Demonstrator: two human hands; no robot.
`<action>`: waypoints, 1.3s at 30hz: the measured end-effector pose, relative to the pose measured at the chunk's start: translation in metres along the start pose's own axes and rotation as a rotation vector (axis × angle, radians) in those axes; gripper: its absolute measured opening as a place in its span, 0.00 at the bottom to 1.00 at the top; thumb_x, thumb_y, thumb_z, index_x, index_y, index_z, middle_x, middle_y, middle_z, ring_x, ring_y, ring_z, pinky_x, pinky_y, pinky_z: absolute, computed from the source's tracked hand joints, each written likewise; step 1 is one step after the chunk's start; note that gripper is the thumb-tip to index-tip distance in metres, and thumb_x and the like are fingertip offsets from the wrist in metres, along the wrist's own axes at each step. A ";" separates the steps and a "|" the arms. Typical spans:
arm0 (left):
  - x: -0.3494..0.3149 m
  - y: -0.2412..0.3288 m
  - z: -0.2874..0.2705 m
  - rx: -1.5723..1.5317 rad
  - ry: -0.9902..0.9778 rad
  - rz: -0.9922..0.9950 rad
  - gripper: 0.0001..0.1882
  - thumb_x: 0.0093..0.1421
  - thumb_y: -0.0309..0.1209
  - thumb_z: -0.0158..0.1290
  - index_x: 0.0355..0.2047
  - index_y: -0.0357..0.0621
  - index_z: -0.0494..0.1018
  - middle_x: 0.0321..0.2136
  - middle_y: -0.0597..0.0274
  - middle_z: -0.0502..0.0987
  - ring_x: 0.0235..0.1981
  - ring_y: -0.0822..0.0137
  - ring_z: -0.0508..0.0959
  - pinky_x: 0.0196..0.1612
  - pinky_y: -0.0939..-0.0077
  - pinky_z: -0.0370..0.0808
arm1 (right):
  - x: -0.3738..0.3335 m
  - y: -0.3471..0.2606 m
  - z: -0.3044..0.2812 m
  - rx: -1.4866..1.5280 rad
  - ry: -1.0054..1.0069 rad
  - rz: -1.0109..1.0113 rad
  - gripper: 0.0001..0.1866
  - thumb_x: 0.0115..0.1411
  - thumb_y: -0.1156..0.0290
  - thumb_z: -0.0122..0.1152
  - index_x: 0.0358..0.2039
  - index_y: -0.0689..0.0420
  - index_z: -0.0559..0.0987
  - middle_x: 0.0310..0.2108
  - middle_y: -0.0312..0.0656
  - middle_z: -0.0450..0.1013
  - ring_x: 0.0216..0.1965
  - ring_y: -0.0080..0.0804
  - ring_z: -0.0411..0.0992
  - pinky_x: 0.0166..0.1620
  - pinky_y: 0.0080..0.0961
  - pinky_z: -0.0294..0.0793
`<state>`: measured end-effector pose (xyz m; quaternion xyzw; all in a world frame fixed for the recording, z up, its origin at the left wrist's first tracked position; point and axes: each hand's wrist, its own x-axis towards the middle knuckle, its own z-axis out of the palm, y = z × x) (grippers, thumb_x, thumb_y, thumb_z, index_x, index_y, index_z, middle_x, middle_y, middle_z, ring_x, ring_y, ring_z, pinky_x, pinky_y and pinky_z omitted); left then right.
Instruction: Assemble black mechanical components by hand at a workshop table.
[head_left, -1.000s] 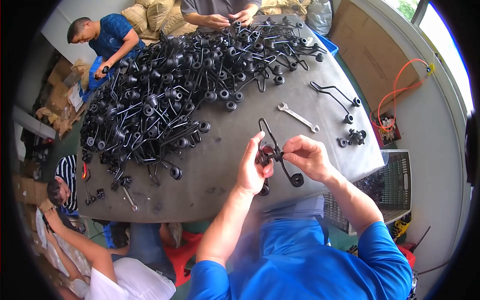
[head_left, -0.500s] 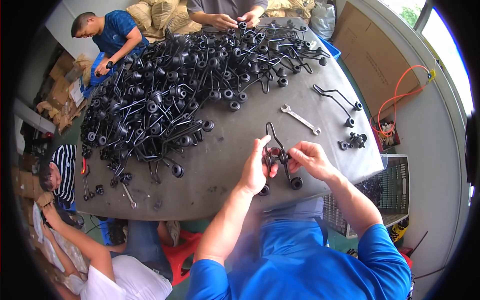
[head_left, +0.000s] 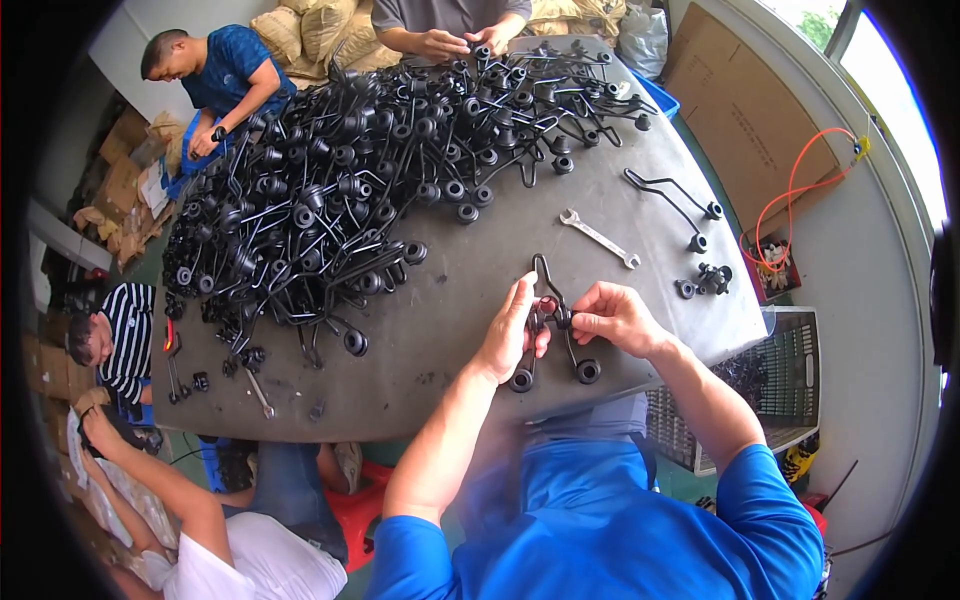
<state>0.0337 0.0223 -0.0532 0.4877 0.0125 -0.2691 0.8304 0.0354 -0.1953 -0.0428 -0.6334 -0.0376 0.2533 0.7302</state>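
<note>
Over the near edge of the table, my left hand [head_left: 505, 335] is closed round one side of a bent black wire bracket [head_left: 546, 272]. The bracket's narrow loop points away from me, and its two legs end in round black rollers [head_left: 588, 371] nearest my body. My right hand [head_left: 622, 318] pinches a small black fitting [head_left: 562, 319] on the other leg, thumb and fingers together. Parts of the fitting are hidden by the fingers. Beyond my hands, a silver open-end wrench [head_left: 600, 238] lies on the grey table [head_left: 470, 330].
A big heap of similar black brackets [head_left: 330, 200] covers the table's far left. One loose bracket [head_left: 668, 190] and small black fittings [head_left: 712, 279] lie at right. Another wrench [head_left: 260, 392] rests near left. A grey crate [head_left: 800, 375] stands off the right edge. Several people work around the table.
The bracket in my hands has tipped slightly and moved a little toward me, so its left roller shows more fully. Both hands keep their grip. The wrench stays in place.
</note>
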 end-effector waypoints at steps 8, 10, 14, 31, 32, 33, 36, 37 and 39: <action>0.000 0.004 0.001 0.005 0.032 0.018 0.39 0.67 0.58 0.42 0.68 0.47 0.48 0.39 0.58 0.69 0.19 0.75 0.65 0.20 0.80 0.65 | -0.004 0.006 0.009 -0.545 0.098 -0.537 0.07 0.60 0.76 0.65 0.37 0.62 0.76 0.31 0.36 0.77 0.33 0.22 0.77 0.39 0.20 0.77; 0.001 0.004 0.003 0.014 0.025 0.019 0.38 0.67 0.58 0.40 0.68 0.47 0.49 0.39 0.59 0.69 0.20 0.73 0.65 0.20 0.78 0.65 | -0.005 0.003 0.008 -0.212 0.088 -0.126 0.09 0.61 0.72 0.64 0.36 0.63 0.75 0.28 0.38 0.77 0.30 0.24 0.77 0.35 0.20 0.78; -0.002 0.005 0.008 0.032 0.036 0.048 0.37 0.68 0.57 0.38 0.68 0.46 0.50 0.38 0.61 0.70 0.20 0.72 0.65 0.20 0.76 0.65 | -0.004 -0.019 0.008 -0.066 0.042 0.098 0.11 0.64 0.67 0.62 0.35 0.63 0.74 0.25 0.39 0.76 0.26 0.25 0.76 0.29 0.20 0.77; -0.007 0.001 0.006 -0.042 0.003 0.098 0.36 0.68 0.55 0.41 0.68 0.47 0.50 0.39 0.59 0.69 0.19 0.74 0.65 0.21 0.78 0.65 | -0.013 -0.001 0.016 -0.780 0.113 -0.815 0.09 0.53 0.83 0.62 0.35 0.57 0.79 0.37 0.45 0.76 0.37 0.44 0.77 0.39 0.30 0.78; -0.008 0.001 0.005 -0.049 0.012 0.088 0.36 0.68 0.55 0.42 0.68 0.47 0.50 0.39 0.59 0.69 0.19 0.75 0.65 0.21 0.78 0.65 | -0.013 -0.001 0.016 -0.768 0.131 -0.775 0.10 0.53 0.84 0.63 0.35 0.58 0.79 0.37 0.44 0.76 0.37 0.41 0.77 0.39 0.29 0.79; -0.008 0.001 0.005 -0.048 0.013 0.092 0.36 0.68 0.55 0.42 0.68 0.47 0.50 0.39 0.59 0.69 0.19 0.75 0.65 0.21 0.78 0.65 | -0.012 -0.002 0.017 -0.756 0.148 -0.735 0.10 0.52 0.84 0.63 0.35 0.58 0.79 0.37 0.42 0.77 0.37 0.39 0.78 0.40 0.27 0.79; -0.009 0.000 0.004 -0.011 0.002 0.107 0.36 0.68 0.55 0.42 0.67 0.48 0.51 0.39 0.59 0.69 0.19 0.75 0.65 0.21 0.79 0.65 | -0.016 -0.011 0.018 -0.535 0.136 -0.391 0.09 0.54 0.82 0.64 0.36 0.56 0.79 0.37 0.40 0.78 0.37 0.37 0.78 0.40 0.27 0.79; -0.009 -0.001 0.004 -0.016 -0.005 0.099 0.35 0.68 0.55 0.43 0.67 0.49 0.51 0.39 0.59 0.69 0.19 0.75 0.65 0.21 0.79 0.65 | -0.015 -0.010 0.016 -0.535 0.135 -0.393 0.09 0.54 0.82 0.64 0.36 0.56 0.79 0.37 0.40 0.78 0.37 0.37 0.78 0.40 0.27 0.79; -0.009 0.000 0.004 -0.019 -0.013 0.087 0.35 0.68 0.55 0.43 0.67 0.50 0.51 0.41 0.57 0.68 0.19 0.75 0.65 0.21 0.79 0.66 | -0.010 -0.004 0.004 -0.195 0.009 -0.035 0.09 0.58 0.72 0.67 0.40 0.53 0.80 0.39 0.38 0.79 0.36 0.37 0.79 0.41 0.30 0.79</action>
